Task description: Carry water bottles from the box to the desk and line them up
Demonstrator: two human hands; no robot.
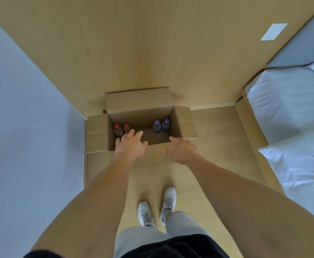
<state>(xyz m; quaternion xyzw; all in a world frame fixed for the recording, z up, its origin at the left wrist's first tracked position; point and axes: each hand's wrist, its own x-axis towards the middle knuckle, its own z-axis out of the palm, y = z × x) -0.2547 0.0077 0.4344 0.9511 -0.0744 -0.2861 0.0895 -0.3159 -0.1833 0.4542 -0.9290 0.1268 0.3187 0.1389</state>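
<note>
Head view shows the pick-up step: left hand (131, 144) and right hand (181, 148), both spread and empty, hang over the box (143, 107) holding red-capped bottles (122, 129) and blue-capped bottles (161, 125); next, each hand likely needs to drop in and grip one.

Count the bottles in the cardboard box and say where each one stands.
4: two red-capped bottles at the box's left end, two blue-capped bottles at its right. The left hand may hide more.
</note>
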